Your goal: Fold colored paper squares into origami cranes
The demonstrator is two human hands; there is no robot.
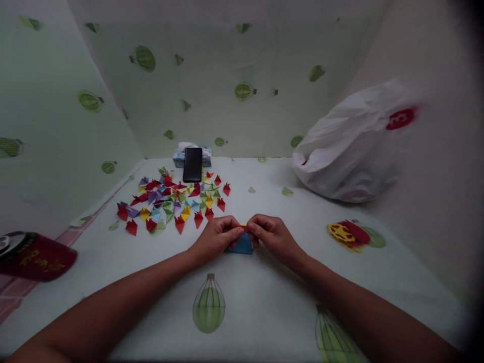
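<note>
Pinching spot: the small red paper [243, 229] sat in the near middle of the table [264, 297], between 2 hands and partly hidden by fingertips.
Left hand [224, 232]: thumb and forefinger were pressed together on the red paper's left end.
Right hand [270, 233]: thumb and fingertips pinched its right end.
Blue paper [242, 247]: it showed just under the hands; whether any finger touched it could not be told.
Folded shapes [154, 196]: well over 20, in several colours, lay spread at far left and looked finished; the red paper seemed only partly folded, and how much more remained could not be judged.
Cut-outs [342, 234]: yellow and red pieces lay piled at right.
Phone [192, 165]: it leaned against the tissue box [206, 157], far side.
Red can [38, 257]: near left.
White bag [351, 151]: far right.
</note>
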